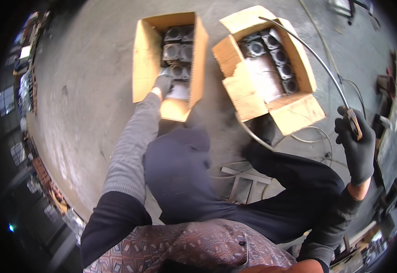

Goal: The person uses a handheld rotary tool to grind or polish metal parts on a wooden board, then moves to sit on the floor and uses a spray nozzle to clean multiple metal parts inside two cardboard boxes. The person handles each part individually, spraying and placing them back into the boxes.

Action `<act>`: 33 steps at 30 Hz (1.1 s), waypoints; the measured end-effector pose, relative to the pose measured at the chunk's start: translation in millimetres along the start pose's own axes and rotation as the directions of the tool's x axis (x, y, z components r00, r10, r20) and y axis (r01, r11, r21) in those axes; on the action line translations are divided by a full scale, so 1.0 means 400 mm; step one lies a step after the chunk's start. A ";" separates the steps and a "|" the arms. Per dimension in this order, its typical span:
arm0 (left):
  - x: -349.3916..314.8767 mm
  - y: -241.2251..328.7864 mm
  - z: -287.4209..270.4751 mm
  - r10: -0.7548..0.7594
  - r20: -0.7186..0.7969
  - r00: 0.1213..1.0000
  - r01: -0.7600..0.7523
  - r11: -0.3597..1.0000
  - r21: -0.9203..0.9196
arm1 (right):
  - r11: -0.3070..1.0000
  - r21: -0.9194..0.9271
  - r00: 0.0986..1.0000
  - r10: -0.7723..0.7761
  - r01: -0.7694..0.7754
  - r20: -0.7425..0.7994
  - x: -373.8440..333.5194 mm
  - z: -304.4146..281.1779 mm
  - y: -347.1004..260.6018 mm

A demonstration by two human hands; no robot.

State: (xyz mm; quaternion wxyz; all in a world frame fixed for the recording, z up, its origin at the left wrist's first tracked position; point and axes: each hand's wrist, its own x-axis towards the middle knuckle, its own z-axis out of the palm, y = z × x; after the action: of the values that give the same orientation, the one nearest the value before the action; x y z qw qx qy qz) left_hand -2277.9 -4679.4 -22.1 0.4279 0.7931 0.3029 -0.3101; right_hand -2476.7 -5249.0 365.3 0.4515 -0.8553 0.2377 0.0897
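My left hand (163,84), in a dark glove, reaches down into the left cardboard box (200,54). Its fingers are at the nearest of the grey metal castings with round openings (178,72); blur hides whether they grip it. Several like castings (172,51) lie in rows farther back in that box. On the right, my gloved right hand (360,143) is wrapped round the handle of what looks like an air blow gun (354,125). Its long thin metal tube (319,54) arcs up and left, the tip passing over the far end of the right cardboard box (296,113).
In the right box, castings (285,70) line the far and right sides around a pale sheet (263,75). A hose (323,38) runs over the concrete floor (84,91). A small metal frame (248,182) lies between my legs. Cluttered shelves (48,177) line the left.
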 end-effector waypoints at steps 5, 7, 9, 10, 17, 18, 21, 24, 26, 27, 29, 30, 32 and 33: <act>-0.238 0.273 -0.023 0.611 -0.393 0.688 -0.370 0.760 0.535 | 0.970 -0.216 0.992 0.094 -0.109 -0.079 -0.016 -0.076 0.053; -0.357 0.402 0.008 0.736 -0.315 0.600 -0.728 0.665 0.167 | 0.946 -0.275 0.984 0.149 -0.170 -0.094 -0.018 -0.089 0.066; -0.444 0.527 0.093 0.895 -0.118 0.430 -0.874 0.445 0.194 | 0.934 -0.294 0.979 0.201 -0.205 -0.042 -0.017 -0.095 0.073; -0.475 0.575 0.151 0.828 0.050 0.558 -0.823 0.545 0.161 | 0.920 -0.323 0.974 0.226 -0.222 -0.026 -0.016 -0.096 0.075; -0.347 0.654 0.681 0.183 0.615 0.767 -0.439 0.849 0.296 | 0.918 -0.309 0.965 0.262 -0.249 0.000 -0.013 -0.107 0.075; -0.295 0.650 0.731 0.402 0.682 0.611 -0.791 0.349 0.503 | 0.918 -0.286 0.956 0.291 -0.276 0.014 -0.012 -0.108 0.078; -0.193 0.577 0.872 0.661 0.424 0.619 -0.711 0.243 0.659 | 0.929 -0.241 0.952 0.302 -0.281 0.052 -0.004 -0.111 0.087; -0.159 0.529 0.981 0.680 0.363 0.637 -0.684 0.282 0.672 | 0.931 -0.225 0.953 0.302 -0.288 0.031 0.006 -0.109 0.097; -0.170 0.513 1.021 0.668 0.275 0.691 -0.611 0.338 0.715 | 0.938 -0.199 0.956 0.293 -0.283 0.027 0.013 -0.109 0.101; -0.183 0.512 1.033 0.650 0.172 0.740 -0.574 0.478 0.665 | 0.939 -0.185 0.954 0.300 -0.291 0.025 0.014 -0.110 0.102; -0.214 0.518 1.039 0.403 -0.130 0.906 -0.385 0.912 0.142 | 0.937 -0.170 0.949 0.314 -0.305 0.029 0.014 -0.112 0.103; -0.219 0.532 1.026 0.276 -0.069 0.959 -0.282 0.952 -0.115 | 0.936 -0.166 0.947 0.321 -0.312 0.031 0.013 -0.113 0.104; -0.241 0.544 1.012 0.274 -0.055 0.960 -0.278 0.926 -0.255 | 0.939 -0.152 0.949 0.315 -0.308 0.021 0.011 -0.112 0.105; -0.244 0.552 1.006 0.261 -0.033 0.965 -0.258 0.912 -0.319 | 0.944 -0.141 0.953 0.303 -0.299 0.006 0.010 -0.110 0.105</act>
State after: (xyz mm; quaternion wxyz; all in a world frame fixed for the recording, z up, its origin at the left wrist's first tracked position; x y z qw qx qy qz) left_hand -2267.9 -5148.5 -18.1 0.5900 0.7444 0.2390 -0.2014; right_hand -2496.2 -5306.2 358.4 0.3754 -0.8369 0.3523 0.1858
